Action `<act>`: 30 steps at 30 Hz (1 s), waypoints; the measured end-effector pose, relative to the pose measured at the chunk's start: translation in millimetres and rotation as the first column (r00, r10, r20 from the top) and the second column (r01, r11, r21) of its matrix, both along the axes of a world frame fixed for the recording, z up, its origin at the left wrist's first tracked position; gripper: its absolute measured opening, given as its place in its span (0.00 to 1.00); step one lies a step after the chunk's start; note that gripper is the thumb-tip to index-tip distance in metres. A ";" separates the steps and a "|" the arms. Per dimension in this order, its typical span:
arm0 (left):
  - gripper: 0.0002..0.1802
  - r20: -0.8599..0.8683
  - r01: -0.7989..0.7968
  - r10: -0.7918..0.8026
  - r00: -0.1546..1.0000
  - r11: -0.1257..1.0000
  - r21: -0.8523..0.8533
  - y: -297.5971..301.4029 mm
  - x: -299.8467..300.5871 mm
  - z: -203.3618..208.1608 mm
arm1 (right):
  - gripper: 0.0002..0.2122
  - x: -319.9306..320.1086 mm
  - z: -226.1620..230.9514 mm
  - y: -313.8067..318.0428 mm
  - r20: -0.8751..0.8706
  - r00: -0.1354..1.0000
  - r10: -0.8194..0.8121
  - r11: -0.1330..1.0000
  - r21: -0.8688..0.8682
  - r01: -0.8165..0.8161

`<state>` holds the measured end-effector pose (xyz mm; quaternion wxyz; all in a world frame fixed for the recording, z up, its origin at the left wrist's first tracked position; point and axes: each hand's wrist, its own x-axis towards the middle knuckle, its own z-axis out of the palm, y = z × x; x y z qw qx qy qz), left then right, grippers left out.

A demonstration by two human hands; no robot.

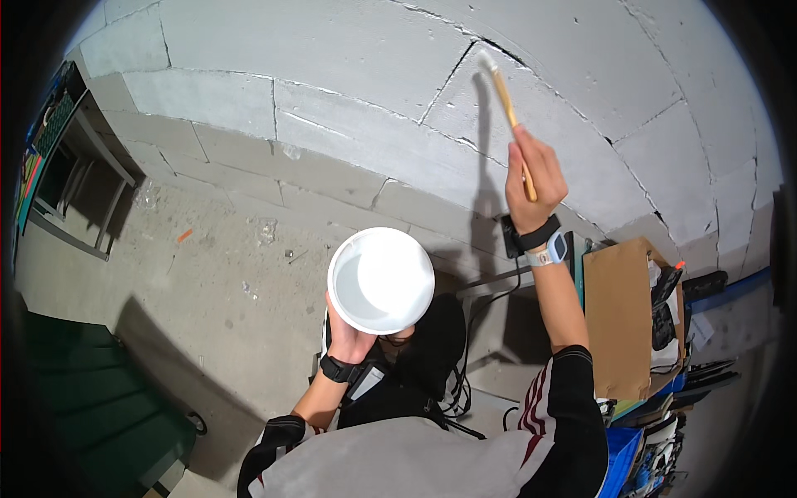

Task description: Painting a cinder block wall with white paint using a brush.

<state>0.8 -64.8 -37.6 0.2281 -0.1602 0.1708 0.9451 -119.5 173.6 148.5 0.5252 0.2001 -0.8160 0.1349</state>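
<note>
My right hand [535, 176] is closed round the wooden handle of a paintbrush [503, 95]. The pale bristles meet the block wall [357, 50] close to a dark open joint between blocks. White coating covers the upper blocks, while the lower courses look greyer. My left hand [349, 336] grips a round white tub [342, 278] from below and the side, with its open top facing up. White shows inside the tub, but how full it is I cannot tell. Black bands are on both wrists, and a light blue watch is on the right one.
An open cardboard box [616, 319] full of items stands at the right, above a blue bin [623, 452]. A black cable [471, 332] hangs from my right wrist. At lower left is a dark green wheeled container [91, 398]; a metal-framed rack [104, 187] stands at far left. Debris [184, 236] dots the floor.
</note>
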 end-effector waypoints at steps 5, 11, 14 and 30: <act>0.34 0.039 0.018 -0.020 0.999 0.999 0.035 0.0 -2.4 -0.5 | 0.14 -10.0 -10.8 7.9 -0.017 0.988 -0.155 0.926 0.345 0.151; 0.33 0.003 -0.005 0.005 1.000 0.998 0.059 -3.7 4.8 -10.0 | 0.16 5.5 -16.0 2.9 0.162 0.980 -0.117 0.895 0.445 0.033; 0.32 0.024 -0.024 0.022 0.999 0.997 0.075 -6.2 6.2 -4.6 | 0.16 -0.8 7.9 -0.3 -0.038 0.995 -0.095 0.898 0.428 0.102; 0.30 0.037 -0.085 0.080 0.996 0.979 0.183 -17.1 12.3 -1.1 | 0.19 -7.4 -15.6 -7.9 -0.030 0.989 -0.148 0.907 0.394 0.148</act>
